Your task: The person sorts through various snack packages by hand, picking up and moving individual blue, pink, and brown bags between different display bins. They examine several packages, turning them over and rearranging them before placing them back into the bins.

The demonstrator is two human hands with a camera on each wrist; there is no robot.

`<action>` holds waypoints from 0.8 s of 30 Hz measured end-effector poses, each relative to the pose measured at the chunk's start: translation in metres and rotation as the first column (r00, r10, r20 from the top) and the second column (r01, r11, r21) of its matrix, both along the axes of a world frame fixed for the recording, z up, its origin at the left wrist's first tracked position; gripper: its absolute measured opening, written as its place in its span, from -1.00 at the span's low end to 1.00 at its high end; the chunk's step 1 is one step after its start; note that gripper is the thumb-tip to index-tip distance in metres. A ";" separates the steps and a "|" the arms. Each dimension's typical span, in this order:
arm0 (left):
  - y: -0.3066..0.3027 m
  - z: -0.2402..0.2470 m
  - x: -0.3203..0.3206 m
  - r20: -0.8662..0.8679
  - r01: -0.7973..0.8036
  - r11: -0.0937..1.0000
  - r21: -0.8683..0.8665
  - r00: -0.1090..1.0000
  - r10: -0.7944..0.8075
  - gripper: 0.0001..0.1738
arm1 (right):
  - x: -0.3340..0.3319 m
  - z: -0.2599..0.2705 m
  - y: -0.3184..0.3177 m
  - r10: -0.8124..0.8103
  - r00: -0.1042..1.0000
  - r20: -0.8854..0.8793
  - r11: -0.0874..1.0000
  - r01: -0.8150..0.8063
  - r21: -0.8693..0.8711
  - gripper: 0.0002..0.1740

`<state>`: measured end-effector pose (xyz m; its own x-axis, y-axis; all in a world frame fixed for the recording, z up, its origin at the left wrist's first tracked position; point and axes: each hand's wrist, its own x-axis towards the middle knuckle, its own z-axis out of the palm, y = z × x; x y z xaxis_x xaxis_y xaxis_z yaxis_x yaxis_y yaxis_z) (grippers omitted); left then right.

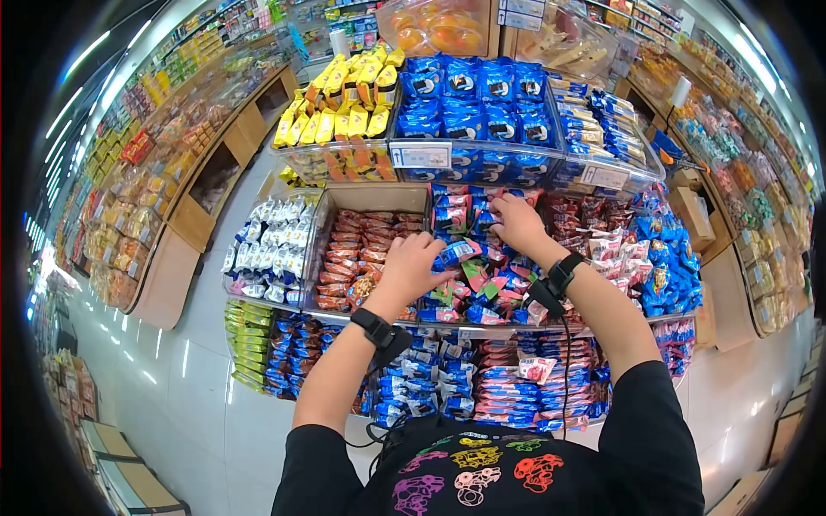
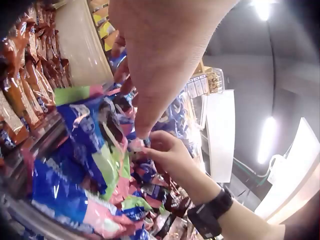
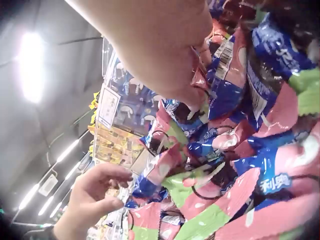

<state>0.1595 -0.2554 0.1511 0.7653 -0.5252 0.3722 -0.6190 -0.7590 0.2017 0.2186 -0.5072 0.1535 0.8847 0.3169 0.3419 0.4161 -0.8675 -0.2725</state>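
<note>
A bin of small blue, pink and green snack packets (image 1: 482,279) lies under both hands. My left hand (image 1: 415,268) hovers over the left side of this bin, its fingers loosely bent and thumb apart; seen from the right wrist, that left hand (image 3: 95,197) has nothing between thumb and fingers. At the far part of the bin my right hand (image 1: 519,225) reaches down among the packets. In the left wrist view the right hand's thumb and forefinger (image 2: 162,140) pinch a small pinkish packet (image 2: 136,145). The other right fingers are partly hidden.
Orange-brown packets (image 1: 342,256) fill the bin at left, beside white-and-blue ones (image 1: 274,236). Red (image 1: 576,215) and blue packets (image 1: 669,267) lie at right. A raised clear tray (image 1: 335,162) stands behind, with yellow (image 1: 344,120) and blue packs (image 1: 465,120).
</note>
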 end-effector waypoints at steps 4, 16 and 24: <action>-0.019 -0.008 0.013 0.014 0.012 1.000 0.018 1.000 -0.012 -0.50 | -0.001 0.009 0.006 0.034 0.999 0.027 0.999 -0.034 -0.010 -0.66; -0.021 0.010 0.085 -0.360 0.099 0.994 0.042 0.930 -0.078 -0.62 | 0.030 -0.002 0.004 0.054 0.994 -0.092 0.998 -0.053 0.019 -0.82; -0.023 0.004 0.049 0.137 -0.043 0.993 0.109 0.990 0.028 -0.62 | 0.019 -0.002 0.013 -0.008 1.000 0.018 0.998 0.009 -0.061 -0.80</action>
<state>0.2083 -0.2788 0.1552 0.7307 -0.5428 0.4141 -0.6074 -0.7938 0.0311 0.2373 -0.4943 0.1519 0.8814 0.3304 0.3376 0.4131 -0.8857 -0.2118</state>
